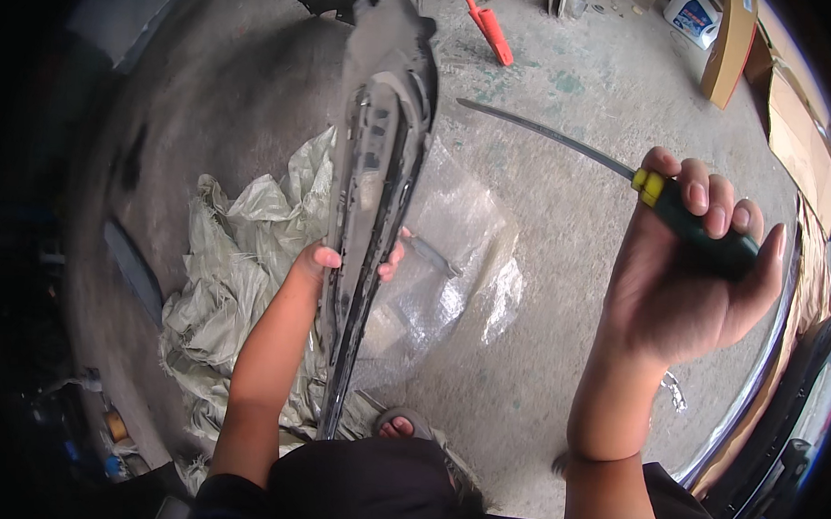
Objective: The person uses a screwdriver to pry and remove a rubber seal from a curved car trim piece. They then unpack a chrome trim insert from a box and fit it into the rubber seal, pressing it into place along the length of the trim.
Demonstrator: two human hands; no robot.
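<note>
My left hand (317,259) is wrapped round a long, tapered grey and black plastic housing (368,174), which looks like a car lamp. The housing stands on end before me, narrow end toward my body, its hollow, ribbed side showing. To the right, my raised right hand (688,271) grips a screwdriver (690,225) by its dark green handle with a yellow collar. Its long, thin metal shank looks bent and points left toward the housing, tip apart from it. My left palm is hidden behind the housing.
Beneath the housing lie a crumpled pale woven sack (234,279) and clear plastic wrap (475,271) on the concrete floor. A red handle-shaped thing (493,38) with a cord lies ahead. At right are a white jug (693,17) and cardboard (796,137). A dark strip (132,268) lies left.
</note>
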